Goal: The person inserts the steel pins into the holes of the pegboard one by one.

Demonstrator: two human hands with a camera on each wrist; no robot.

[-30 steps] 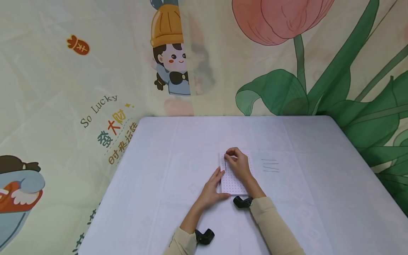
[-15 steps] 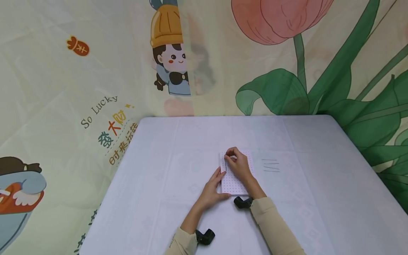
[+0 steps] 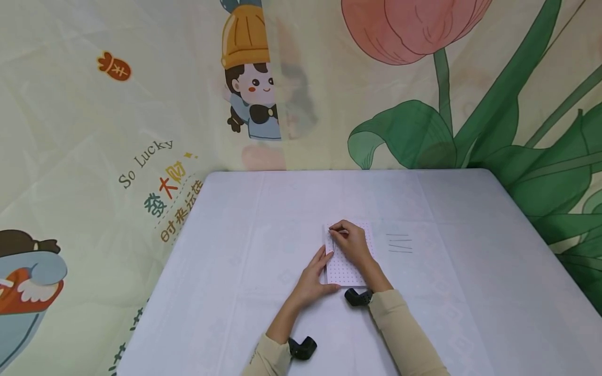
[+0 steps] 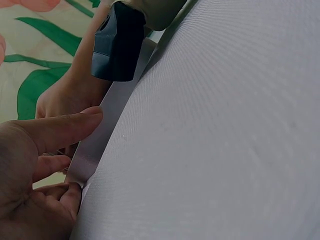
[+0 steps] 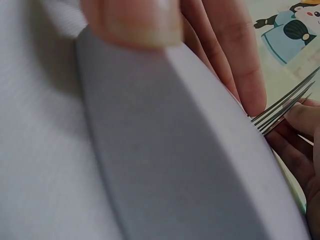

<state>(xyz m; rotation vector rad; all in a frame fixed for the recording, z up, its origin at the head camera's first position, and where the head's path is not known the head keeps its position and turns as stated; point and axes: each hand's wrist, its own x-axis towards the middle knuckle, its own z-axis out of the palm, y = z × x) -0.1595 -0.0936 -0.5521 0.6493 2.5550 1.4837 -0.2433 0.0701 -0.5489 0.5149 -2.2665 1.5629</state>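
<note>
A white board [image 3: 345, 275] with rows of small dark dots lies on the table. Several thin metal rods [image 5: 282, 106] stand up from its top in the right wrist view. My right hand [image 3: 352, 245] is over the board's far left part, its thumb and index finger pinching a thin metal rod among them. My left hand [image 3: 308, 284] steadies the board, fingers stretched along the left edge and thumb at the near edge. In the left wrist view, the left thumb [image 4: 65, 129] lies against the board's side [image 4: 111, 112]. The right fingertips partly hide the rods.
Several loose thin rods [image 3: 400, 241] lie to the right of the board on the white-covered table [image 3: 470, 250]. A black wrist camera [image 3: 358, 297] sits close to the board's near edge, another camera [image 3: 302, 349] under the left wrist. A printed curtain [image 3: 320, 78] hangs behind.
My right fingers have shifted slightly left and down over the board's far left part. The left hand, board and loose rods stay in place.
</note>
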